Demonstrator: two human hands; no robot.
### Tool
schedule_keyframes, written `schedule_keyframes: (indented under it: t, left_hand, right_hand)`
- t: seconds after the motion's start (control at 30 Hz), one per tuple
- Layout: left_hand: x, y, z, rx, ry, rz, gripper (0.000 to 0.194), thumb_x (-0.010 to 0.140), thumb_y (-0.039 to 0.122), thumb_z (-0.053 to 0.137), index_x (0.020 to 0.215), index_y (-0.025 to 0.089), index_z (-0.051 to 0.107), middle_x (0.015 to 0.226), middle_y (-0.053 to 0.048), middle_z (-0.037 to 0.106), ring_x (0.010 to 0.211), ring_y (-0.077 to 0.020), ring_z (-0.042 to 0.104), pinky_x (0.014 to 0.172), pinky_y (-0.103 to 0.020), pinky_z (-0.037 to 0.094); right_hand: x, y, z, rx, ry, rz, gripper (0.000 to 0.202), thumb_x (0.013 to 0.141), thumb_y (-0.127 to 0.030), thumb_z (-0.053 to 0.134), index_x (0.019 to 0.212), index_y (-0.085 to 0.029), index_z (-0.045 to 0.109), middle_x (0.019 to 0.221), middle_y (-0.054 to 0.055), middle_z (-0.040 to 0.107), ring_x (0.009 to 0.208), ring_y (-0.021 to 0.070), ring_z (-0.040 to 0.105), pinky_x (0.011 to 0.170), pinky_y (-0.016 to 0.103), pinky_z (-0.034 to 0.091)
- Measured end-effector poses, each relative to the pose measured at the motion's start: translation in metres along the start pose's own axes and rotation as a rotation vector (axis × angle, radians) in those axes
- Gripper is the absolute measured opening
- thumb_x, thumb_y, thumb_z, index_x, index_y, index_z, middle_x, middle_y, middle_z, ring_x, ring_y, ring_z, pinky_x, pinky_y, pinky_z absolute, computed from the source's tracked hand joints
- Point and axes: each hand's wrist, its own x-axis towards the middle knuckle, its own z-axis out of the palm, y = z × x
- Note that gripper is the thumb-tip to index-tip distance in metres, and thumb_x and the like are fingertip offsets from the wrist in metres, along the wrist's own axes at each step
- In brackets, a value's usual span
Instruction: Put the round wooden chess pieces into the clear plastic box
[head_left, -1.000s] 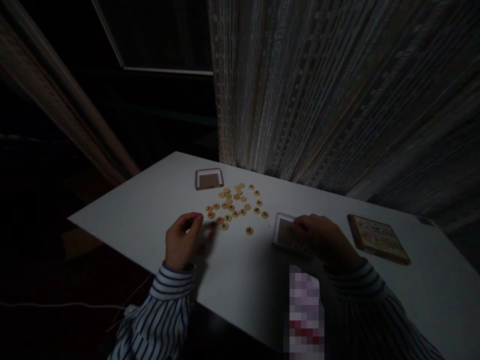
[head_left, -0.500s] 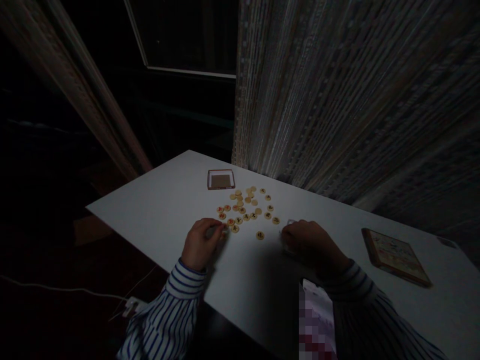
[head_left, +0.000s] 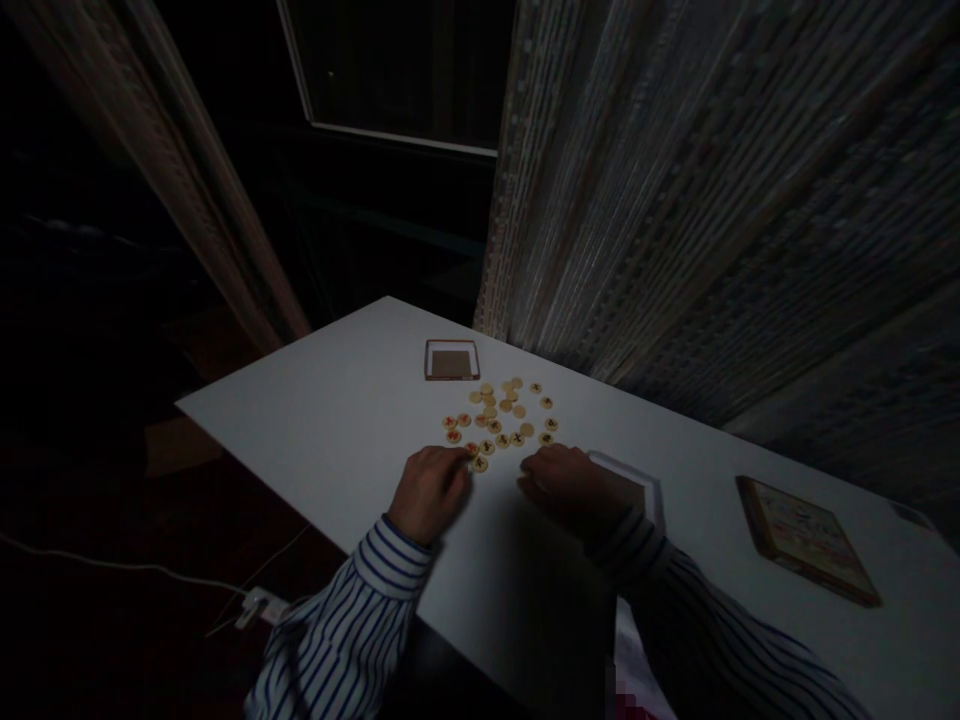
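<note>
Several round wooden game pieces (head_left: 501,415) with red or black marks lie scattered on a white table (head_left: 337,420). My left hand (head_left: 431,490) rests on the table with its curled fingertips at the near-left pieces of the cluster. My right hand (head_left: 570,485) lies palm down just right of it, its fingertips at the near edge of the pieces. Whether either hand holds a piece is hidden in the dim light. A white-rimmed tray (head_left: 641,480) lies flat behind my right wrist, apart from the fingers.
A second small square tray (head_left: 451,359) sits beyond the pieces. A flat wooden-framed box (head_left: 806,538) lies at the right. A string curtain (head_left: 675,200) hangs close behind the table. The table's left edge drops to a dark floor with a white cable (head_left: 150,572).
My right hand has let go of the white tray and moved left to the pieces. My left hand has slid forward from an open spot onto the near-left pieces.
</note>
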Motion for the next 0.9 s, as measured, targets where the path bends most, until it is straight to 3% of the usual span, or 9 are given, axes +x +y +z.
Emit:
schedule_keyframes:
  t: [0.53,0.9]
  left_hand:
    - [0.000,0.008,0.010,0.091,-0.129,-0.044,0.033,0.080,0.012,0.043,0.110,0.016,0.055,0.097,-0.009,0.066,0.096,-0.0223,0.057,0.097,-0.051,0.031]
    - [0.003,0.008,0.011,0.103,-0.141,-0.038,0.033,0.080,0.012,0.042,0.109,0.018,0.056,0.097,-0.010,0.067,0.098,-0.0222,0.056,0.099,-0.053,0.029]
  right_hand:
    - [0.037,-0.025,0.013,0.017,-0.142,0.074,0.035,0.083,-0.039,0.045,0.103,-0.015,0.060,0.104,0.012,0.061,0.099,0.0253,0.053,0.078,0.035,0.037]
    - [0.046,-0.031,0.018,-0.007,-0.126,0.076,0.035,0.085,-0.039,0.042,0.098,-0.014,0.062,0.100,0.013,0.063,0.096,0.0240,0.055,0.077,0.035,0.038]
